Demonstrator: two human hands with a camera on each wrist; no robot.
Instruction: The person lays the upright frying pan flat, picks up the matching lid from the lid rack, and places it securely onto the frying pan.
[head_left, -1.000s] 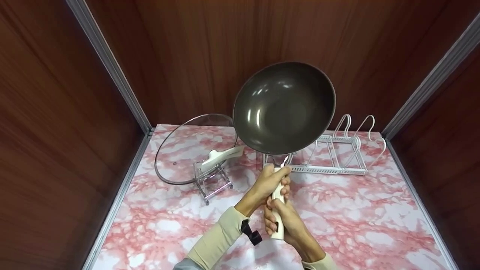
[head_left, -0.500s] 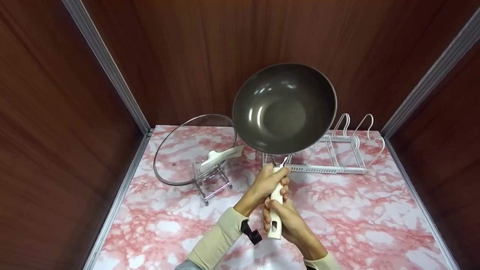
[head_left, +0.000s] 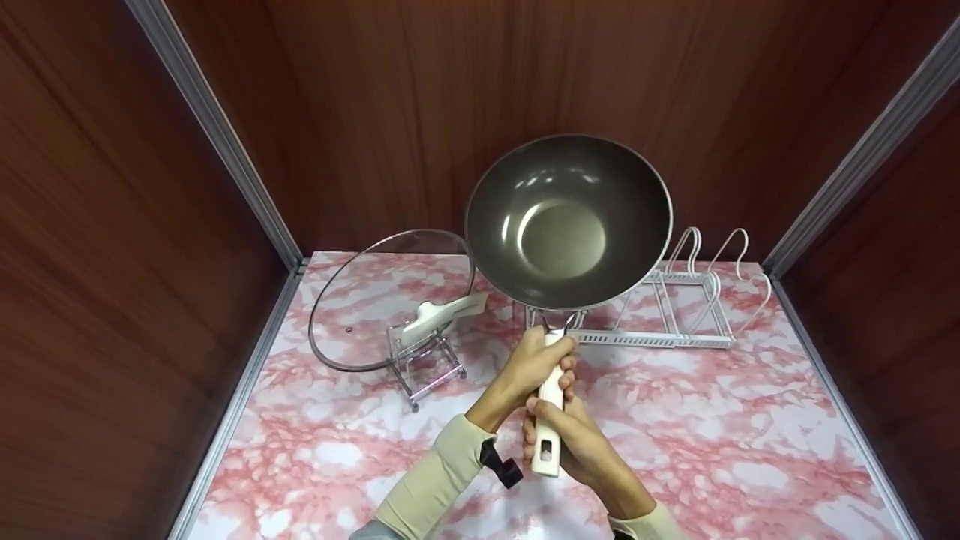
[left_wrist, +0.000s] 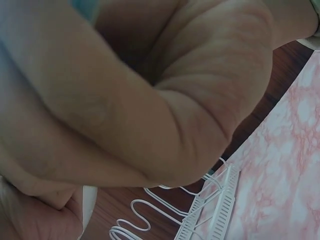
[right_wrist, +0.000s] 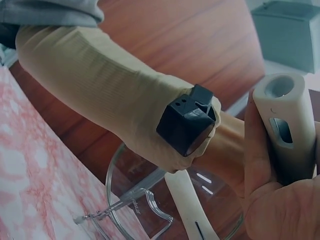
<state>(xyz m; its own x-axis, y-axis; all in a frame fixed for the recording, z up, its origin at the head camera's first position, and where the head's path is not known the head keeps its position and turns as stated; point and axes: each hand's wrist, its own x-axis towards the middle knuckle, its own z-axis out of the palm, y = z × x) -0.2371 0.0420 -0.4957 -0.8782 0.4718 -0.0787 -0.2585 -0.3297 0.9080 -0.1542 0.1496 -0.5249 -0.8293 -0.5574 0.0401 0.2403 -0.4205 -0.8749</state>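
Observation:
A dark wok (head_left: 566,225) with a cream handle (head_left: 550,420) is held up above the marbled surface, its inside facing the head camera. My left hand (head_left: 531,367) grips the handle's upper part, close to the wok. Lower down, my right hand (head_left: 581,442) wraps round the same handle with the thumb on top. The handle's end, with its hanging slot, sticks out below; in the right wrist view the handle end (right_wrist: 285,115) shows beside the palm. Curled fingers of the left hand (left_wrist: 135,100) fill the left wrist view.
To the left, a glass lid (head_left: 360,300) with a cream knob leans in a chrome stand (head_left: 427,367). A white wire rack (head_left: 652,339) stands behind and right, partly hidden by the wok. Wooden panels (head_left: 420,112) enclose the back and sides.
The wok's bowl has turned and tilted slightly, so more of its inside faces the head camera. Its handle end has swung a little to the left. Both hands keep their grip.

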